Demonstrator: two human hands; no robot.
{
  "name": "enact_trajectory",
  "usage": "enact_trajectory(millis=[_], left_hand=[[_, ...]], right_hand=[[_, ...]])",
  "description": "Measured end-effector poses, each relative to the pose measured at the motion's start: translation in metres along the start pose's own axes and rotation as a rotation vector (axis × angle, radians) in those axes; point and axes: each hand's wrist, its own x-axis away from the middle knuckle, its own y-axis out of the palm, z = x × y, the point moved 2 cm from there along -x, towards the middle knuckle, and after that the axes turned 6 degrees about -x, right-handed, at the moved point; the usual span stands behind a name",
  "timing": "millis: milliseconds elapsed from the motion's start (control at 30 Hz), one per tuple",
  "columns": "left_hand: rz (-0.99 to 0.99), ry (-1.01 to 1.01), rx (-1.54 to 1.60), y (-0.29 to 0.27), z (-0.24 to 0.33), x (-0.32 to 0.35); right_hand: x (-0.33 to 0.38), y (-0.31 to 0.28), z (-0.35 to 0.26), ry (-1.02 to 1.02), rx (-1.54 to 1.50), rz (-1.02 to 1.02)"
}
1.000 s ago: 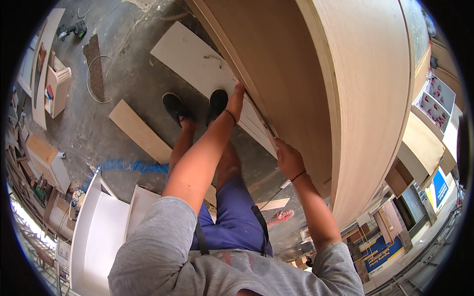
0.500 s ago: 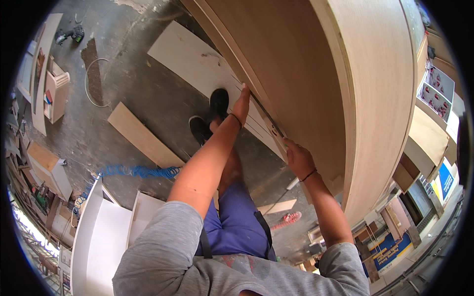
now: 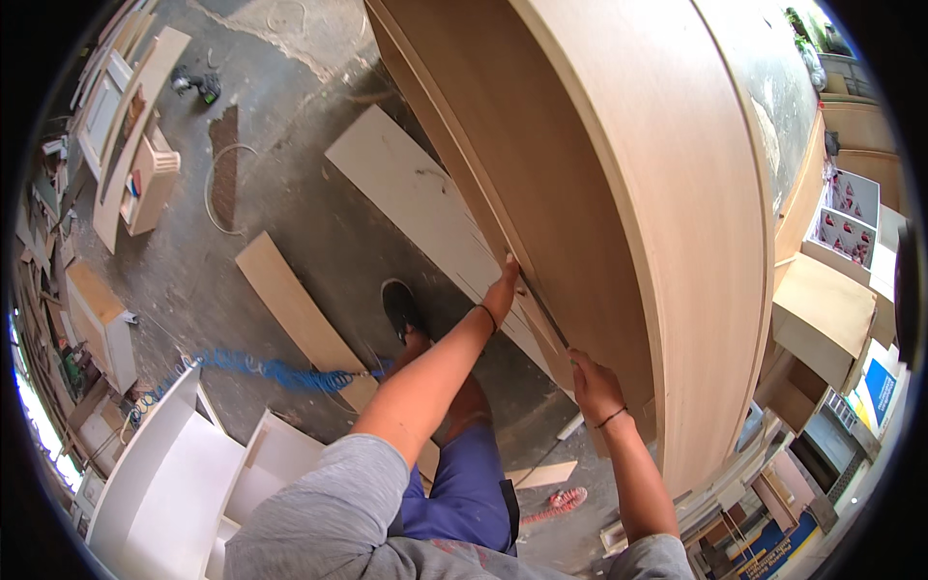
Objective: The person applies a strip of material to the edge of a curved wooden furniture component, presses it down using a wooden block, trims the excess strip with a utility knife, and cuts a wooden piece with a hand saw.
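A tall wooden cabinet [image 3: 541, 145] with a pale veneer stands in front of me, its open side facing left. Along its near left edge lies a long, thin, dark file [image 3: 549, 317]. My right hand [image 3: 596, 389] is closed around the file's near end, with the handle mostly hidden in the fist. At the far end my left hand [image 3: 502, 290] is closed on the tool's tip against the cabinet edge, its fingers partly hidden.
A long white board [image 3: 406, 188] and a brown plank [image 3: 300, 309] lie on the floor at left. A coiled blue air hose [image 3: 275, 372] crosses near a white cabinet carcass [image 3: 179, 474]. A drill [image 3: 198, 85] lies far left. Cartons [image 3: 846, 227] stand at right.
Both hands and the file have moved nearer along the cabinet edge. My view has shifted, and one of my shoes has gone out of sight.
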Motion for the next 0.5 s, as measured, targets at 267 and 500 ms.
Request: enact_trajectory(millis=[267, 500], left_hand=[[0.0, 0.13, 0.173, -0.007, -0.032, -0.051], [-0.082, 0.069, 0.199, 0.031, -0.031, 0.03]], right_hand=[[-0.036, 0.038, 0.037, -0.049, -0.005, -0.039], [0.032, -0.002, 0.023, -0.144, 0.019, 0.008]])
